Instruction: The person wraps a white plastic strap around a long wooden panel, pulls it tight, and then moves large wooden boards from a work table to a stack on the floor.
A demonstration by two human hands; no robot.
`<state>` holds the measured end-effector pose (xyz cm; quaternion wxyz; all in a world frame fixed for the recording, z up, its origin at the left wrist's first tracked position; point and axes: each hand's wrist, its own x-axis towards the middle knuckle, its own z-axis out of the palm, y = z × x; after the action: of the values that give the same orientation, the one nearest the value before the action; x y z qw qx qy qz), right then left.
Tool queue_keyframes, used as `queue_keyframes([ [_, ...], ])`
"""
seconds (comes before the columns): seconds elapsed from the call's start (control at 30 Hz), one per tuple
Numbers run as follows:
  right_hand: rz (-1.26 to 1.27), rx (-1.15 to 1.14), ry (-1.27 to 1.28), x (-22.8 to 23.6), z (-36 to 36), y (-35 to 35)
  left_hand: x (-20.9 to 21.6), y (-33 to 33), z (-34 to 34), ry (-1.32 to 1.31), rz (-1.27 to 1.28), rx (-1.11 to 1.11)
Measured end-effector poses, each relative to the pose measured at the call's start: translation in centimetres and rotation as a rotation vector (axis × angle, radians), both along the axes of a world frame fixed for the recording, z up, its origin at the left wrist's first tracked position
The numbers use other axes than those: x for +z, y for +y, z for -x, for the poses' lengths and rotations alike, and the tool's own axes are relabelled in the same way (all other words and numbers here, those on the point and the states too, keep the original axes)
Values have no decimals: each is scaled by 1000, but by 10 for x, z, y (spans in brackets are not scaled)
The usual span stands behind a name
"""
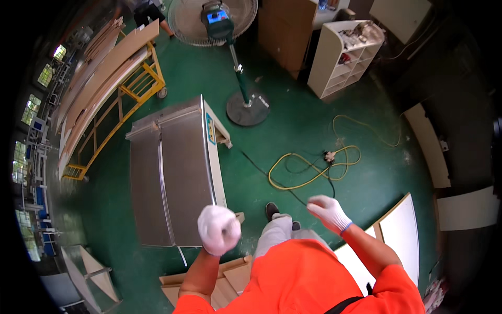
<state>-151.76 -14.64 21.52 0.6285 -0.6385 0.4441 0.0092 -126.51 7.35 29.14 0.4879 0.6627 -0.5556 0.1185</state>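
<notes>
My left hand point(218, 230), in a white knit glove, is curled into a fist by the near right corner of a metal-topped machine table point(141, 183). Whatever it may hold is hidden in the glove. My right hand point(328, 212), gloved alike, is raised above the floor to the right, fingers drawn together; nothing shows clearly between them. Along the metal top runs a narrow pale strip point(162, 183), its loose end hanging past the near edge. A control panel point(210, 128) sits on the table's right side.
A pedestal fan point(248, 107) stands beyond the table. Yellow cable point(282, 180) lies looped on the green floor. At far left, a yellow trolley point(149, 78) carries long boards. White panels point(400, 235) are at my right, brown boards point(225, 285) at my near left. A white shelf unit point(319, 68) stands far right.
</notes>
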Motion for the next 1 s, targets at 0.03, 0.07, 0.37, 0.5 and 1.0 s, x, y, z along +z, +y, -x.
queue_keyframes([
  [0.03,-27,40,-34,-11,-34,-8,-42,2,-12,127,-153,155],
  [0.07,11,70,-94,-35,-59,-14,-79,4,-28,216,-247,268],
  [0.37,40,258,-161,-203,-272,-56,-262,41,-174,259,-831,1167],
  [0.5,95,239,-144,-238,-352,-66,-287,16,-176,129,-830,1351],
  [1.0,73,188,-130,-298,-513,-16,-275,12,-171,128,-739,1318],
])
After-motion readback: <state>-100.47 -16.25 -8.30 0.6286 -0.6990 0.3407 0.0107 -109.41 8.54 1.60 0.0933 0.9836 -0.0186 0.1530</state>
